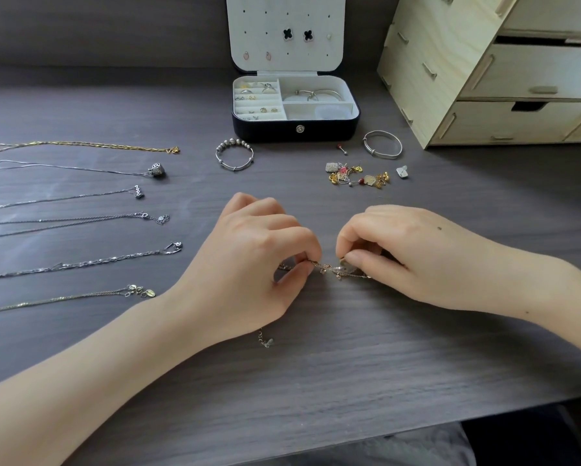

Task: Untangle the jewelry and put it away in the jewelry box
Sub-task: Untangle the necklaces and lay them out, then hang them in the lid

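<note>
A tangled rose-gold chain (329, 269) lies on the dark table between my hands. My left hand (255, 257) pinches its left part with thumb and fingertips. My right hand (400, 253) pinches its right part, where a small charm shows. One loose end of chain with a clasp tag (265, 341) trails out under my left wrist. The open jewelry box (296, 129), black outside and white inside, stands at the back centre, with rings, ear studs and bangles in its compartments.
Several necklaces (80, 264) lie stretched in rows on the left. A beaded silver bangle (234, 154) and a plain bangle (382, 144) flank the box front. A heap of earrings (356, 174) lies to the right. A wooden drawer unit (504, 68) stands back right.
</note>
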Demonstrator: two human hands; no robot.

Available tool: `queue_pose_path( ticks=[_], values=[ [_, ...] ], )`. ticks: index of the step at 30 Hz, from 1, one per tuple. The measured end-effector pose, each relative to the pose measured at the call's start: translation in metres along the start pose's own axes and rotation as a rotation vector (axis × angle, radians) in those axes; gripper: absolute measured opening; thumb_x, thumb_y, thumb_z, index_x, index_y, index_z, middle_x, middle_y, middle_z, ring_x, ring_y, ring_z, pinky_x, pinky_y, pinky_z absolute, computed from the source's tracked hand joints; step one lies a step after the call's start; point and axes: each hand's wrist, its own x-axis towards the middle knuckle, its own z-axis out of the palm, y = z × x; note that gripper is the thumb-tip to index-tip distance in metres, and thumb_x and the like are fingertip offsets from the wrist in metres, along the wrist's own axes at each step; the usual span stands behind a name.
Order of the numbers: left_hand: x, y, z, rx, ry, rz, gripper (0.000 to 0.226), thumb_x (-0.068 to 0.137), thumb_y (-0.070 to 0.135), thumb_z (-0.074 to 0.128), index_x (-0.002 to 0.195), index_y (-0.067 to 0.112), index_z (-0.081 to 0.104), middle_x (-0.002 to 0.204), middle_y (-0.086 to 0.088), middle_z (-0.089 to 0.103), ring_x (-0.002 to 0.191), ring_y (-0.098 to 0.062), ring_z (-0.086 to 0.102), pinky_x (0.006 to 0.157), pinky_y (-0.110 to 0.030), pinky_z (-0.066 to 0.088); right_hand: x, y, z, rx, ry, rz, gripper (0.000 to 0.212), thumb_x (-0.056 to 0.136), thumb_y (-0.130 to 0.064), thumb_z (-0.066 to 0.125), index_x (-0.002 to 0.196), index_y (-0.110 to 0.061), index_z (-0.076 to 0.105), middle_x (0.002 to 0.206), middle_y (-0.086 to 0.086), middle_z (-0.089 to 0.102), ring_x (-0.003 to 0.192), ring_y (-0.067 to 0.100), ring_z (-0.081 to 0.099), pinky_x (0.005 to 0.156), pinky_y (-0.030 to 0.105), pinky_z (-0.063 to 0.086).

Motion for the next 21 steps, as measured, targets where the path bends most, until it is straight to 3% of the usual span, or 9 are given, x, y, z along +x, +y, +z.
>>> queue_pose_path(
  ticks=[4, 6, 9, 12, 14, 17, 21],
  values=[
    [-0.001, 0.000, -0.001, -0.014, -0.001, -0.003, 0.008, 0.077, 0.018, 0.059, 0.073, 0.021, 0.066, 0.069, 0.014, 0.062, 0.072, -0.014, 0.051, 0.072, -0.028, 0.031, -0.006, -0.001, -0.011, 0.119, 0.020, 0.096, 0.007, 0.087, -0.027, 0.046, 0.086, -0.028, 0.053, 0.069, -0.019, 0.052, 0.070, -0.010, 0.048, 0.067, 0.003, 0.033],
    [-0.001, 0.000, -0.001, -0.020, -0.002, -0.005, 0.008, 0.078, 0.018, 0.059, 0.073, 0.021, 0.066, 0.069, 0.014, 0.061, 0.072, -0.014, 0.051, 0.072, -0.027, 0.031, -0.007, -0.001, -0.017, 0.217, 0.033, 0.127, 0.008, 0.087, -0.029, 0.046, 0.085, -0.030, 0.054, 0.073, -0.016, 0.061, 0.066, 0.004, 0.053, 0.064, 0.013, 0.040],
    [-0.001, -0.001, -0.001, -0.035, -0.011, -0.020, 0.009, 0.079, 0.021, 0.057, 0.074, 0.021, 0.065, 0.069, 0.015, 0.061, 0.073, -0.012, 0.050, 0.073, -0.026, 0.030, -0.005, 0.001, -0.022, 0.331, 0.068, 0.166, 0.009, 0.087, -0.029, 0.048, 0.086, -0.030, 0.057, 0.075, -0.014, 0.066, 0.068, 0.023, 0.059, 0.067, 0.040, 0.045],
    [-0.001, -0.001, 0.000, -0.055, -0.004, -0.045, 0.004, 0.077, 0.019, 0.061, 0.077, 0.020, 0.065, 0.070, 0.016, 0.061, 0.073, -0.010, 0.050, 0.073, -0.027, 0.032, 0.000, 0.004, -0.023, 0.430, 0.132, 0.197, 0.011, 0.086, -0.025, 0.050, 0.086, -0.025, 0.061, 0.073, -0.006, 0.067, 0.071, 0.022, 0.062, 0.072, 0.048, 0.047],
    [-0.001, -0.001, 0.000, -0.071, 0.000, -0.074, 0.006, 0.074, 0.019, 0.065, 0.081, 0.019, 0.064, 0.072, 0.018, 0.059, 0.073, -0.006, 0.047, 0.073, -0.028, 0.033, 0.005, 0.008, -0.023, 0.511, 0.179, 0.230, 0.008, 0.089, -0.019, 0.055, 0.087, -0.019, 0.063, 0.069, -0.003, 0.067, 0.070, 0.017, 0.062, 0.073, 0.041, 0.049],
    [-0.002, -0.001, -0.001, -0.098, -0.001, -0.126, 0.014, 0.072, 0.020, 0.066, 0.085, 0.019, 0.061, 0.072, 0.021, 0.057, 0.071, 0.001, 0.042, 0.077, -0.020, 0.031, 0.015, 0.016, -0.018, 0.589, 0.261, 0.310, 0.012, 0.092, -0.008, 0.054, 0.088, -0.013, 0.064, 0.065, -0.004, 0.064, 0.063, 0.003, 0.059, 0.065, 0.017, 0.046],
    [-0.003, -0.002, -0.001, -0.145, -0.012, -0.154, 0.019, 0.073, 0.024, 0.065, 0.090, 0.019, 0.057, 0.073, 0.022, 0.058, 0.071, 0.000, 0.045, 0.081, -0.019, 0.032, 0.028, 0.020, -0.007, 0.466, 0.267, 0.361, 0.009, 0.091, -0.009, 0.054, 0.091, -0.012, 0.063, 0.066, -0.007, 0.063, 0.061, 0.002, 0.057, 0.060, 0.010, 0.040]
  ],
)
